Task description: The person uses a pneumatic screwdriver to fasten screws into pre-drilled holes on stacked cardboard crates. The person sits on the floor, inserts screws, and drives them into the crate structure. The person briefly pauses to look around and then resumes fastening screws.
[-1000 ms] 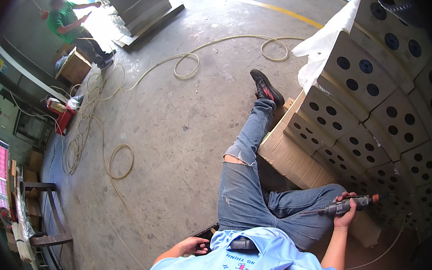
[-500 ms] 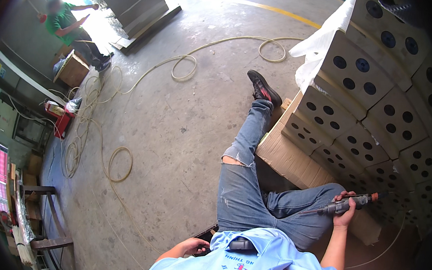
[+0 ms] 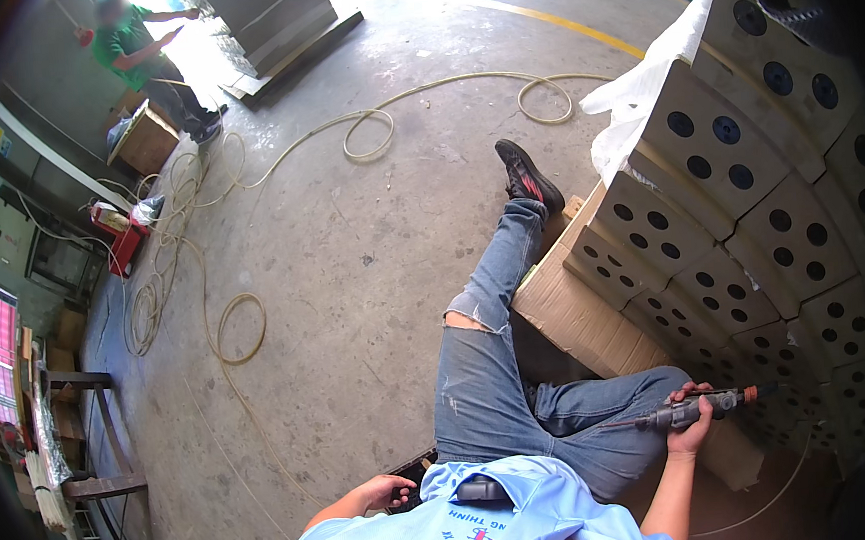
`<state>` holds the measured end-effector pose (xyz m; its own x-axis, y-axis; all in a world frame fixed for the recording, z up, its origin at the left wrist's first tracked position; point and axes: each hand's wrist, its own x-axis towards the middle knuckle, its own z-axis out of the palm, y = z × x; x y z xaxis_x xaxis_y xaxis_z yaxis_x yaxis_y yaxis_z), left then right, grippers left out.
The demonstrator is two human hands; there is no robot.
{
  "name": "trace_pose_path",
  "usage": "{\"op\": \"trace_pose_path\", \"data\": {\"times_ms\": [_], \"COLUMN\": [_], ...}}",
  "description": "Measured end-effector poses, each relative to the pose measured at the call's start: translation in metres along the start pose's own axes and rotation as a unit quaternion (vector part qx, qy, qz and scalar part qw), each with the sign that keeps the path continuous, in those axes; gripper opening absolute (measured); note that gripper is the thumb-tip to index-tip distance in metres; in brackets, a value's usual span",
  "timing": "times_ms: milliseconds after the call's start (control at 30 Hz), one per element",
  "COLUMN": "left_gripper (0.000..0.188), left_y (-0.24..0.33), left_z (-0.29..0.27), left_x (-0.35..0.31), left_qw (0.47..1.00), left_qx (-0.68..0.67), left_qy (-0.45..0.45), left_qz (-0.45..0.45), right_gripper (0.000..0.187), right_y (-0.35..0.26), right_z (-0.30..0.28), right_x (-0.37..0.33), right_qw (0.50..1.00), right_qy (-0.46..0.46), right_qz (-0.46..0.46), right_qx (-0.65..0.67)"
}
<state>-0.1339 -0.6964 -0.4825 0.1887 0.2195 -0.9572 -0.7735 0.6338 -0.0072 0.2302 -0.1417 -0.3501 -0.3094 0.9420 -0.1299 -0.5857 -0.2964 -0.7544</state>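
Observation:
My right hand is closed around a grey and black air screwdriver, held over my right thigh. Its thin bit points left, and an orange fitting shows at its other end. Beside it, on the right, rises a stack of grey-brown blocks with round black discs on their faces. My left hand is at my left hip with its fingers curled in, next to a dark open container partly hidden by my shirt. Small dark bits show at those fingertips, too small to name.
A cardboard-covered base runs under the stack, with white sheeting over its far end. A pale hose lies in loops across the floor. At left stand a wooden stool and a red box. A co-worker stands far left.
My left hand and forearm have shifted very slightly to the left. The right hand and the air screwdriver stay in place.

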Motion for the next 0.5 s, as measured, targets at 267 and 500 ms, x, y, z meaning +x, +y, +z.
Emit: {"op": "trace_pose_path", "data": {"times_ms": [267, 500], "left_gripper": [0.028, 0.026], "left_y": [-0.0047, -0.0011], "left_z": [-0.0087, -0.0057], "left_x": [0.0089, -0.0002], "left_qw": [0.999, 0.999], "left_qx": [0.014, 0.023], "left_qy": [-0.019, -0.027], "left_qz": [-0.027, -0.036], "right_gripper": [0.027, 0.027], "right_y": [-0.0012, 0.0003], "right_z": [0.0024, -0.0019], "right_x": [-0.0004, 0.0003], "right_qw": [1.0, 1.0], "right_qy": [0.003, 0.007], "right_qz": [0.004, 0.007], "right_qx": [0.007, 0.01]}}
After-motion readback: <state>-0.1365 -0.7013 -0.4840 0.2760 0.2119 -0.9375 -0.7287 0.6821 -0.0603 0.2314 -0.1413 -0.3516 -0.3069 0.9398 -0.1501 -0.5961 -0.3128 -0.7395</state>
